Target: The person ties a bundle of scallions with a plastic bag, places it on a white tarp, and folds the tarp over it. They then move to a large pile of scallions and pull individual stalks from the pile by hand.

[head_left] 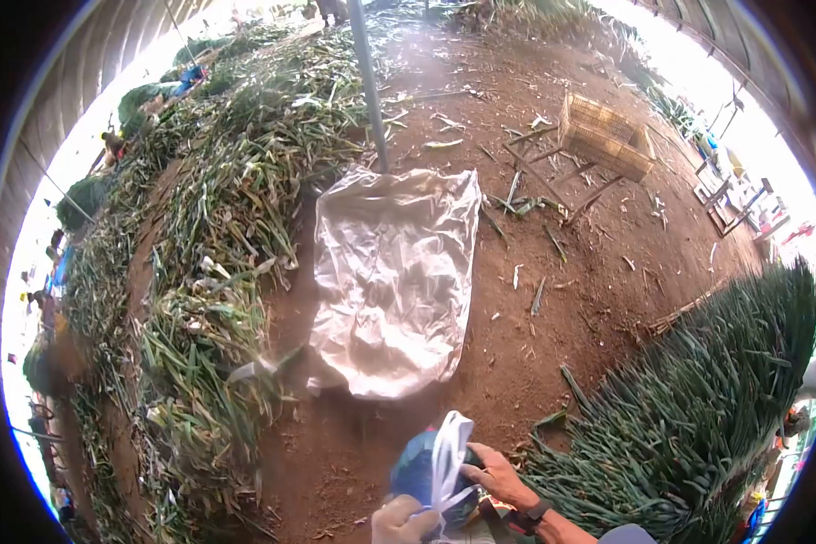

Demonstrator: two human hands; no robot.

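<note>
Low in the head view is a rounded blue bundle (410,466) with loops of white strap (446,458) standing up from it; I cannot make out its exact kind. My left hand (403,521), pale and perhaps gloved, is closed at the lower left of the bundle, by the strap's lower end. On the bundle's right side, my right hand (500,478) curls its fingers against it, thumb near the strap. A dark watch (537,513) is on the right wrist. Just beyond the hands, a crumpled white sheet or sack (394,281) lies spread on the soil.
Cut green leaves (236,181) lie heaped along the left. A dense stand of long green stalks (689,417) fills the lower right. A metal pole (368,86) rises behind the sheet. Farther right, a yellowish crate (607,136) sits by a wooden frame (562,177).
</note>
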